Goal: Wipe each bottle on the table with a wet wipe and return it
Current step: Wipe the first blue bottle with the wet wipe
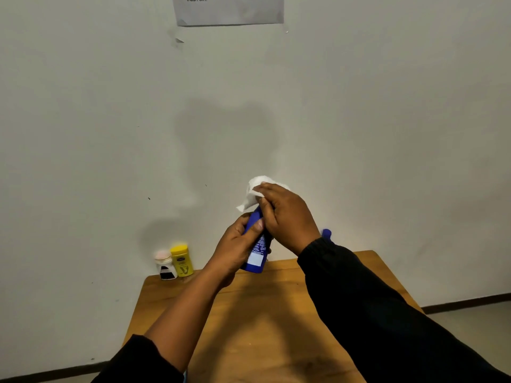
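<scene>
My left hand (237,246) grips a blue bottle (257,257) by its body and holds it tilted above the far part of the wooden table (249,327). My right hand (284,214) presses a white wet wipe (255,193) against the bottle's upper end, which the wipe and fingers hide. A yellow bottle (181,260) and a small white bottle (165,265) with a pale pink cap stand side by side at the table's far left corner. Another blue bottle (326,234) peeks out behind my right wrist.
The table stands against a plain grey wall (110,134). A sheet of paper (228,9) is stuck high on the wall. Floor (475,322) shows to the right of the table, with a dark skirting strip along the wall's base.
</scene>
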The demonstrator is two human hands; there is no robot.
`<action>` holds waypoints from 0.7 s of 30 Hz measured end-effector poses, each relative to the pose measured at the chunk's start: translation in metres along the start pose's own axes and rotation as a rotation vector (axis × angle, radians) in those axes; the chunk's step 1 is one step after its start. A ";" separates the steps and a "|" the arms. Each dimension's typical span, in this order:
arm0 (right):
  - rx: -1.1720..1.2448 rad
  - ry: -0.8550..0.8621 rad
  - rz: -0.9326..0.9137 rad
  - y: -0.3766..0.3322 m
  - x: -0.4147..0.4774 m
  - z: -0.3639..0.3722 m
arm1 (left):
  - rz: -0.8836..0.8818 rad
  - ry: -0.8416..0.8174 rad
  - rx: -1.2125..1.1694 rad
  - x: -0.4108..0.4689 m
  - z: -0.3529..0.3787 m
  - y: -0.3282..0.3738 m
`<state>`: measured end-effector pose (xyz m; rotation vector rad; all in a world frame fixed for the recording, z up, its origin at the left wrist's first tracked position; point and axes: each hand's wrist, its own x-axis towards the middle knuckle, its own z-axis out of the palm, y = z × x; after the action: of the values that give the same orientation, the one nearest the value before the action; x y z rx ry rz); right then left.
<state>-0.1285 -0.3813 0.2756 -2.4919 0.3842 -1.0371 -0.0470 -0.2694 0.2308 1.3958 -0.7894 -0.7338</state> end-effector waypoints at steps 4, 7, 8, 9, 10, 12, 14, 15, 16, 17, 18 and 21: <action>0.252 0.175 0.206 0.010 0.003 -0.004 | -0.114 -0.006 -0.230 -0.004 -0.003 0.007; 0.328 0.226 0.208 0.010 0.000 -0.004 | -0.214 0.044 -0.421 -0.004 -0.007 0.012; 0.319 0.203 0.182 0.009 -0.001 -0.004 | -0.231 0.046 -0.477 -0.003 -0.008 0.012; 0.297 0.160 0.145 0.007 -0.003 -0.002 | -0.238 0.043 -0.528 -0.002 -0.009 0.013; 0.264 0.105 0.104 0.005 -0.005 0.000 | -0.237 0.036 -0.567 0.000 -0.009 0.014; 0.207 -0.005 0.043 0.000 -0.010 0.006 | -0.232 0.023 -0.630 0.002 -0.006 0.017; 0.228 -0.047 0.044 -0.005 -0.015 0.010 | -0.229 0.026 -0.698 0.004 -0.003 0.019; 0.255 -0.044 0.050 -0.007 -0.018 0.011 | -0.227 0.030 -0.733 0.005 -0.003 0.020; 0.283 -0.041 0.045 -0.010 -0.022 0.011 | -0.224 0.032 -0.772 0.005 -0.004 0.021; 0.306 -0.043 0.029 -0.013 -0.028 0.012 | -0.224 0.036 -0.816 0.006 -0.007 0.021; 0.320 -0.054 0.004 -0.017 -0.036 0.014 | -0.229 0.048 -0.854 0.007 -0.010 0.020; 0.300 -0.108 -0.078 -0.027 -0.061 0.022 | -0.253 0.113 -0.825 0.008 -0.020 0.017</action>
<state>-0.1514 -0.3271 0.2374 -2.2938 0.0913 -0.9101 -0.0261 -0.2639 0.2475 0.7719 -0.1617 -1.0159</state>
